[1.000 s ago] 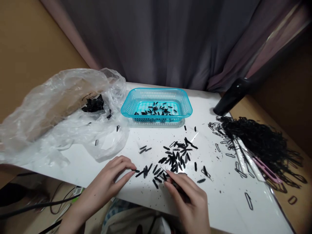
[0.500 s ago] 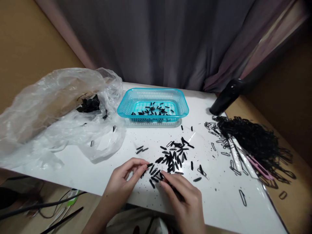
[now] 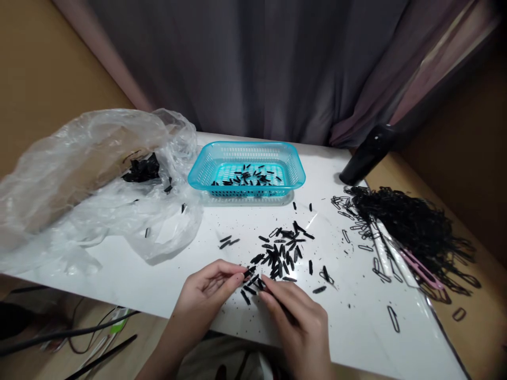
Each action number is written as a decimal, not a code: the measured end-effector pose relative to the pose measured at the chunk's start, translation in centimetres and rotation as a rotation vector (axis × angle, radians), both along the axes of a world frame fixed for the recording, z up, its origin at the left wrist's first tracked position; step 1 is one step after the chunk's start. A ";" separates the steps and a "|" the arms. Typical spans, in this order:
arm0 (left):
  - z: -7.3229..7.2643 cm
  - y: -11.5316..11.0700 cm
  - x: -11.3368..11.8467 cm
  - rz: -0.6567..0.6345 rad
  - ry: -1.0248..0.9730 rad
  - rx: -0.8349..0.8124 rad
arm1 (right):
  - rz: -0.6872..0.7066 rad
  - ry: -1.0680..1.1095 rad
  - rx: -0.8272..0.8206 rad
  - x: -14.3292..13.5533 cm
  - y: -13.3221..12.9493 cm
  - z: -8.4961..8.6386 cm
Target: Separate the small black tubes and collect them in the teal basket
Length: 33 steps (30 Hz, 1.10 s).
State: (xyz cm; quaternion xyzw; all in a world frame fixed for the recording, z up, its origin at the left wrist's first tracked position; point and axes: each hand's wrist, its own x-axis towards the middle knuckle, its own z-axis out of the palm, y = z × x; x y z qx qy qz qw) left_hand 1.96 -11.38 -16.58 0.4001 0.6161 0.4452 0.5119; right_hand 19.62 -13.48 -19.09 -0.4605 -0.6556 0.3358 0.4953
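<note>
Here, two hands (image 3: 212,287), dozens of strips (image 3: 281,252), one basket (image 3: 253,153)

Dim, soft indoor light, probably from overhead, falls brightest on the white counter (image 3: 356,338), where a thin glare streak shows. The curtain (image 3: 237,68) sinks into shadow. Detail in the small black pieces (image 3: 278,258) is smudged; wide-angle stretching and blur mark the right edge.
</note>
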 end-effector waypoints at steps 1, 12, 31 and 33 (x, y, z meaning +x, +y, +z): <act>0.0 0.0 0.0 0.012 -0.008 -0.009 | -0.001 -0.002 0.001 0.0 0.0 0.1; -0.4 -0.2 0.1 0.033 0.030 0.070 | -0.009 -0.039 0.048 0.0 0.1 0.1; -0.1 -0.4 0.0 -0.059 0.072 0.119 | -0.005 -0.131 0.173 0.4 -0.3 -0.2; 0.0 -0.4 0.2 -0.044 -0.015 0.066 | 0.004 -0.118 0.193 0.6 -0.3 -0.2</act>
